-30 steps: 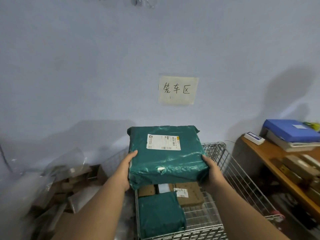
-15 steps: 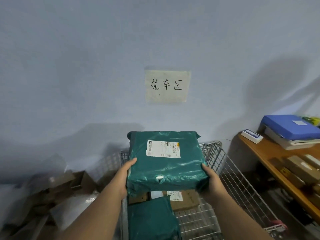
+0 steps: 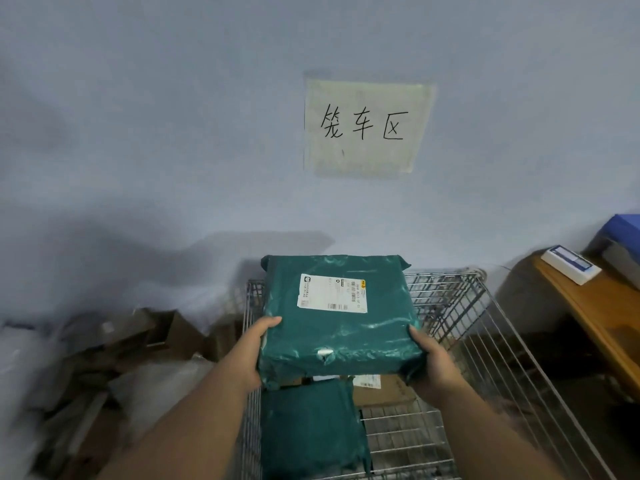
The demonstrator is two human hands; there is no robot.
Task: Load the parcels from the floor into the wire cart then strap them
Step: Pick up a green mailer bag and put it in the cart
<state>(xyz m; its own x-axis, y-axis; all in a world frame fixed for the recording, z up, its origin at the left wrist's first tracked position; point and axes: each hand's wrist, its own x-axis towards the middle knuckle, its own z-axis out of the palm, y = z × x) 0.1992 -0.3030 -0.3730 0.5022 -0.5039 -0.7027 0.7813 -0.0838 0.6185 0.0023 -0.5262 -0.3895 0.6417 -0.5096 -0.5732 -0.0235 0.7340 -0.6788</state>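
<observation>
I hold a flat green plastic-wrapped parcel (image 3: 341, 327) with a white shipping label level above the wire cart (image 3: 460, 313). My left hand (image 3: 254, 351) grips its left edge and my right hand (image 3: 429, 358) grips its right edge. Inside the cart lie another green parcel (image 3: 311, 427) at the near left and a brown cardboard parcel (image 3: 384, 391) partly hidden under the held one.
A heap of cardboard boxes and clear plastic (image 3: 114, 362) lies on the floor to the left of the cart. A wooden shelf (image 3: 595, 306) at the right carries a small white device (image 3: 571, 264) and a blue folder (image 3: 623, 230). A paper sign (image 3: 365, 128) hangs on the wall.
The parcel has sunk lower and closer to the cart while both hands keep their grip. My view has swung left, so the shelf sits further right.
</observation>
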